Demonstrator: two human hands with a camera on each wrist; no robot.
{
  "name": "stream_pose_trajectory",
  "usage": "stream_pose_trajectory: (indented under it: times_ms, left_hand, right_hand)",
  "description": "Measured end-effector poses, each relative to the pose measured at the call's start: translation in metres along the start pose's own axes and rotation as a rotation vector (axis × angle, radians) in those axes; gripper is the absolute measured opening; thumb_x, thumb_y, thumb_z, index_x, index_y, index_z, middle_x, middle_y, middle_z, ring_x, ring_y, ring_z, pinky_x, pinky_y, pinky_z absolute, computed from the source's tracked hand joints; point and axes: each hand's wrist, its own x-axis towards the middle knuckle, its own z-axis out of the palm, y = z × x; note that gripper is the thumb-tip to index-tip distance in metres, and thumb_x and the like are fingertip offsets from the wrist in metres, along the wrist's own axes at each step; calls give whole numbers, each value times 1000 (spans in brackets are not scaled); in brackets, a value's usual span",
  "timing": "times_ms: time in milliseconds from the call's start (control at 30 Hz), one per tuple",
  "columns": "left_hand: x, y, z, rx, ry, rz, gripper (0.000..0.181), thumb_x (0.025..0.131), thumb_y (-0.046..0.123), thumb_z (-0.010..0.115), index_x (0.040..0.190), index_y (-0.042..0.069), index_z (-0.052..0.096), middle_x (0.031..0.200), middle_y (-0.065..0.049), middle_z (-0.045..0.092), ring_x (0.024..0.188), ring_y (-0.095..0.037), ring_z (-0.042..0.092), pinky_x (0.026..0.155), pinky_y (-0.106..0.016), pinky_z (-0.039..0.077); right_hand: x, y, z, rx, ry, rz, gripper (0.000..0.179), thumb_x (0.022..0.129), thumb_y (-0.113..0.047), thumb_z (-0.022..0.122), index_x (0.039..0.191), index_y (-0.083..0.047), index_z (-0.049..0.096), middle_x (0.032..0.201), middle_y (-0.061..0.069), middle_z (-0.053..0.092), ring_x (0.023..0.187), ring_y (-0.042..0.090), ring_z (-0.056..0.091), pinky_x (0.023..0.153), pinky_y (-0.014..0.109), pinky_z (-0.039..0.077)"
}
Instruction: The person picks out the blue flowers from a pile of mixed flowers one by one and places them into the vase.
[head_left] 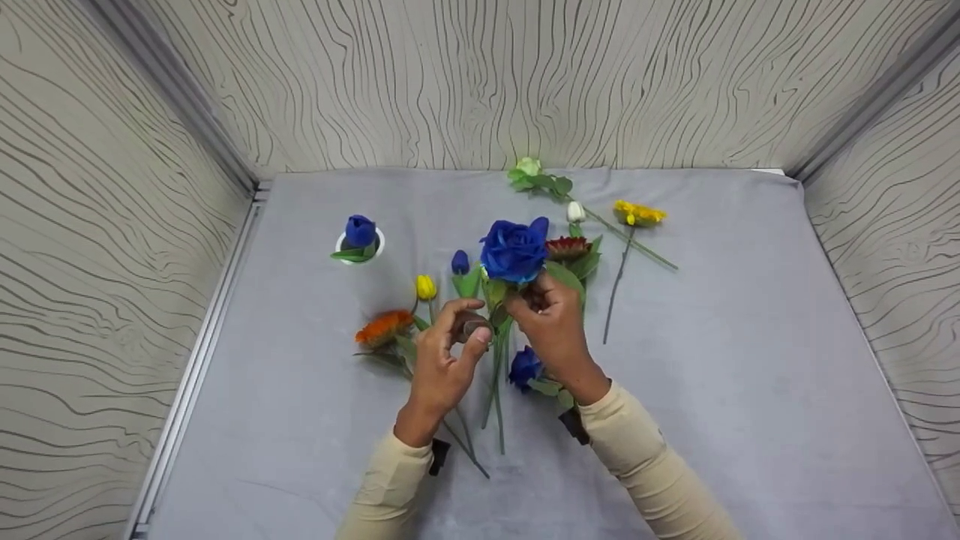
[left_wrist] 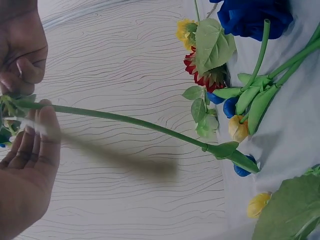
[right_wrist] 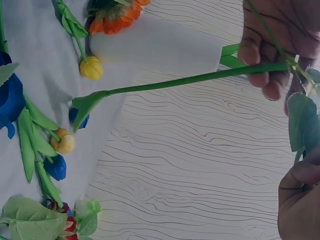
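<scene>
Just below its bloom, my right hand [head_left: 555, 319] pinches the stem of a blue rose [head_left: 516, 251]. My left hand [head_left: 446, 352] is beside it, palm inward, thumb apart from the loosely bent fingers. Green rose leaves [right_wrist: 302, 120] hang between the hands, and a thin stem [right_wrist: 265, 25] crosses in front of the left palm. In the left wrist view a blurred stem [left_wrist: 135, 160] passes near the left fingers. Beneath the hands lie a blue tulip [head_left: 460, 262] and several green stems [head_left: 499, 405]. Another blue rose [head_left: 525, 367] lies below the right wrist.
A white cup [head_left: 381, 244] with a blue tulip [head_left: 361, 231] stands back left. An orange flower [head_left: 384, 328] and yellow tulip [head_left: 426, 287] lie left. Right of the hands are a red flower [head_left: 568, 247], white tulip [head_left: 576, 212], yellow flower [head_left: 639, 213] and pale green rose [head_left: 529, 166].
</scene>
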Motion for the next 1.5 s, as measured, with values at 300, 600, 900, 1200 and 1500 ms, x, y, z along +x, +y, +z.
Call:
stream_pose_trajectory:
  times_ms: [300, 600, 900, 1200, 1500]
  left_hand:
    - [-1, 4, 0, 60, -6, 14, 15, 91, 3, 63, 106, 6, 64, 84, -1, 66, 69, -11, 62, 62, -29, 53]
    - [3, 7, -5, 73, 61, 63, 9, 86, -9, 64, 92, -2, 62, 76, -6, 65, 64, -15, 62, 57, -27, 52]
    - [4, 8, -14, 67, 119, 47, 14, 87, -5, 66, 98, 3, 66, 82, -5, 69, 66, -15, 65, 61, -31, 54]
    - [12, 21, -26, 163, 248, 35, 21, 77, -12, 73, 96, -7, 66, 91, -17, 67, 84, -27, 63, 76, -41, 51]
    - [10, 8, -44, 124, 451, -136, 22, 80, -8, 72, 100, -12, 64, 96, -22, 65, 84, -35, 61, 73, -26, 51]
  right_hand:
    - [2, -5, 2, -14, -14, -53, 5, 87, 1, 60, 82, 0, 61, 60, 0, 54, 50, 12, 50, 49, 27, 43]
    - [11, -10, 6, -84, -7, -125, 8, 85, -1, 64, 78, -1, 61, 64, -4, 51, 57, 11, 46, 53, 25, 37]
    - [22, -21, 5, -67, 36, -184, 6, 84, 1, 68, 81, 3, 63, 71, -3, 59, 62, 10, 51, 59, 25, 43]
    - [42, -34, 0, 5, 116, -268, 5, 83, 5, 68, 86, 7, 65, 76, 0, 67, 62, 9, 59, 59, 24, 47]
    - [65, -44, 11, 8, 167, -371, 23, 81, 10, 62, 69, -1, 45, 59, -8, 42, 54, 11, 39, 54, 26, 36]
